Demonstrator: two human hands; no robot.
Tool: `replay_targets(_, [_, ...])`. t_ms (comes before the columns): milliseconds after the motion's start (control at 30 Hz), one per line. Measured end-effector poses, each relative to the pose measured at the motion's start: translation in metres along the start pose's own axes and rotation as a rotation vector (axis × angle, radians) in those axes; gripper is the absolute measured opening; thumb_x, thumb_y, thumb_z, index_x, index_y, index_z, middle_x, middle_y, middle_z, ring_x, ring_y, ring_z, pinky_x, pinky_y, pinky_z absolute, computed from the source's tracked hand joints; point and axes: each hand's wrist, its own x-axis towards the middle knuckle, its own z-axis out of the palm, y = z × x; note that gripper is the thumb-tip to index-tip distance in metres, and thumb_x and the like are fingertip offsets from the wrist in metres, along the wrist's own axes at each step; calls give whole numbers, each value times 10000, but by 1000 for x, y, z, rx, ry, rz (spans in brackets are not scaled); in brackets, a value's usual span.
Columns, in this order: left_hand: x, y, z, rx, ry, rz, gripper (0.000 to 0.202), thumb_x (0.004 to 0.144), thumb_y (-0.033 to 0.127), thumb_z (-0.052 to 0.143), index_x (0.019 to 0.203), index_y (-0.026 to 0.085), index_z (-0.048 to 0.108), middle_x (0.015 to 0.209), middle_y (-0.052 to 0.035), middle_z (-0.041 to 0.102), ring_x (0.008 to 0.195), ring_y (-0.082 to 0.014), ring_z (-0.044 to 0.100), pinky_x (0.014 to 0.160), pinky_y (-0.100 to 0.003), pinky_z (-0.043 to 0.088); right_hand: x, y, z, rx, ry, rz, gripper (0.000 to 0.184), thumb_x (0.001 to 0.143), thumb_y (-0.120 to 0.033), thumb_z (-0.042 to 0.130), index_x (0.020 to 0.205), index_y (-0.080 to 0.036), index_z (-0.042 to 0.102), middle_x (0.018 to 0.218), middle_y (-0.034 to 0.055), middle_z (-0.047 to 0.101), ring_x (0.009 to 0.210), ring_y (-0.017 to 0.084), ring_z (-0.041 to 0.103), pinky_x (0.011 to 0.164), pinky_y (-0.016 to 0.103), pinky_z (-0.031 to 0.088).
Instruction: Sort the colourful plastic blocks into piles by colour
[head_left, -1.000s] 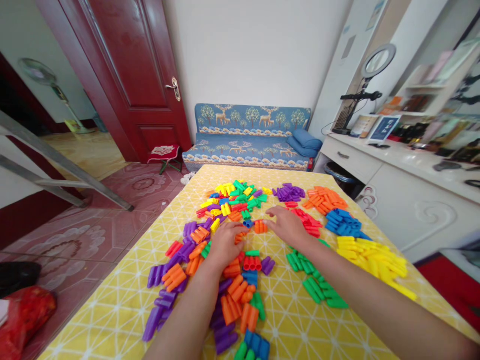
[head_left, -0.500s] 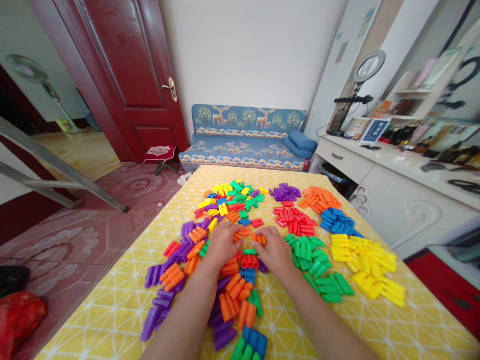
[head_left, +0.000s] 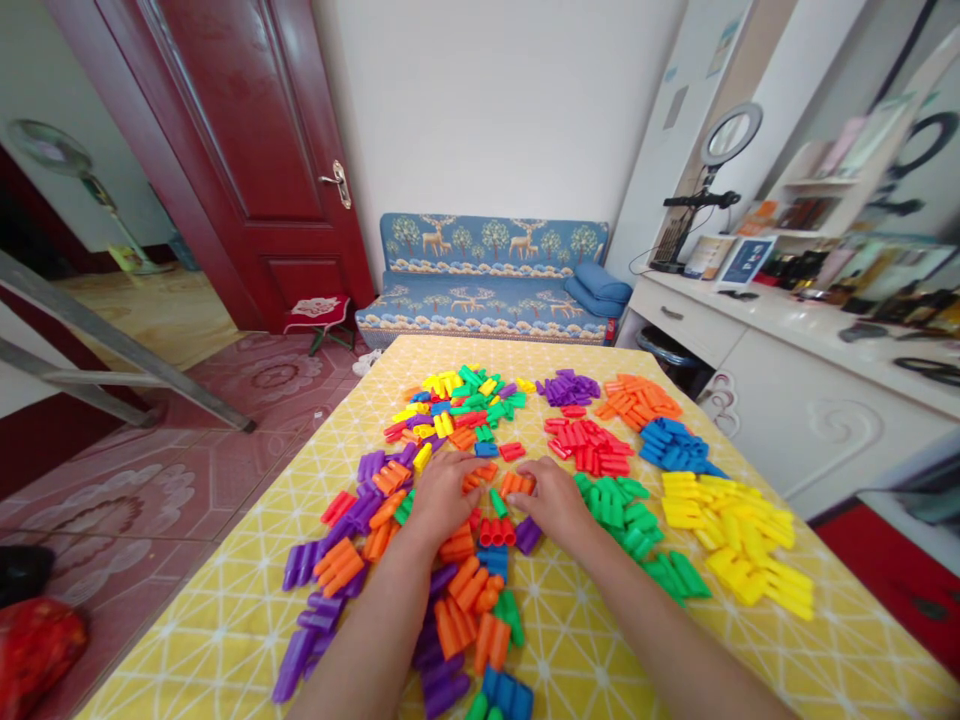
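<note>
Both hands rest on a mixed heap of coloured plastic tube blocks (head_left: pixel 450 590) on a yellow patterned tablecloth (head_left: pixel 225 640). My left hand (head_left: pixel 439 493) curls over orange blocks (head_left: pixel 480 474) at its fingertips. My right hand (head_left: pixel 553 500) lies palm down, its fingers closed on an orange block (head_left: pixel 517 483). A red block (head_left: pixel 496 531) and a small green one (head_left: pixel 497 502) lie between the two hands. A purple block (head_left: pixel 528 535) sits under the right wrist.
Sorted piles lie to the right: red (head_left: pixel 589 448), green (head_left: pixel 637 530), yellow (head_left: pixel 739 530), blue (head_left: pixel 675 445), orange (head_left: pixel 637 397), purple (head_left: pixel 570 387). A mixed pile (head_left: pixel 457 405) is farther back. Beyond stand a blue sofa (head_left: pixel 487 280), a red door (head_left: pixel 247 150) and a white desk (head_left: pixel 810 390).
My right hand drew back from the far red pile to the middle beside my left hand, taking an orange block. A green block now lies between the hands.
</note>
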Motion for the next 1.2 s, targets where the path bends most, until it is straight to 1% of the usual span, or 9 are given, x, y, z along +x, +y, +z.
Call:
replay_targets(133, [0,-2,1,-5,2,8,348,748,215,655,1089,265,700,1118,-58,676,1070,-240,580,971,-401,451,18,23,-25,180,2,-56,206,685,-248,675,875,-168,665,821,22,667,736,159,609,683,258,466])
replay_targets(233, [0,-2,1,-15,5,5,338,744,206,657,1072,274,705,1121,-57,674,1078,-241,579,985,-411,442,50,60,-65,245,165,25,261,757,-294,597,961,-144,656,842,47,685,739,161,625,682,258,477])
replay_targets(367, [1,0,-1,-21,-5,-11,351,732,186,662,1069,274,706,1124,-55,675,1085,-244,578,998,-418,435,95,125,-121,-56,457,274,305,773,-266,569,1030,-128,660,873,88,694,820,208,639,747,299,472])
replay_targets(433, [1,1,-2,-21,-13,-14,363,726,175,662,1075,270,704,1117,-53,679,1078,-245,582,991,-416,441,109,153,-138,-189,504,385,301,758,-253,588,1018,-131,676,893,107,699,864,235,640,765,314,467])
replay_targets(567, [1,0,-1,-27,-9,-6,353,736,192,656,1076,272,702,1121,-49,677,1071,-245,585,990,-420,442,117,186,-144,-278,500,492,277,732,-187,587,974,-111,700,905,142,696,897,264,638,770,324,463])
replay_targets(767, [1,1,-1,-17,-9,-12,324,755,231,652,1072,271,704,1125,-52,676,1068,-247,585,983,-424,444,111,203,-138,-320,504,537,319,732,-141,538,1009,-80,686,920,154,670,894,266,613,781,334,453])
replay_targets(900, [1,0,-1,-18,-3,-10,307,760,238,651,1060,264,709,1106,-61,681,1058,-244,587,971,-416,451,105,194,-138,-294,572,507,356,742,-158,519,1055,-84,671,984,168,641,917,276,602,804,357,450])
replay_targets(1033, [1,-1,0,-15,0,-12,319,753,239,660,1068,262,703,1100,-60,683,1062,-241,585,977,-409,448,96,144,-117,-92,616,335,323,758,-179,517,1035,-112,668,1079,146,620,844,217,625,809,338,476])
replay_targets(1200, [0,-2,1,-1,-4,-11,343,753,239,655,1094,257,688,1121,-58,679,1076,-242,577,980,-405,443,65,49,-50,298,272,-57,311,779,-180,497,1058,-181,635,1088,77,640,835,161,635,758,290,515])
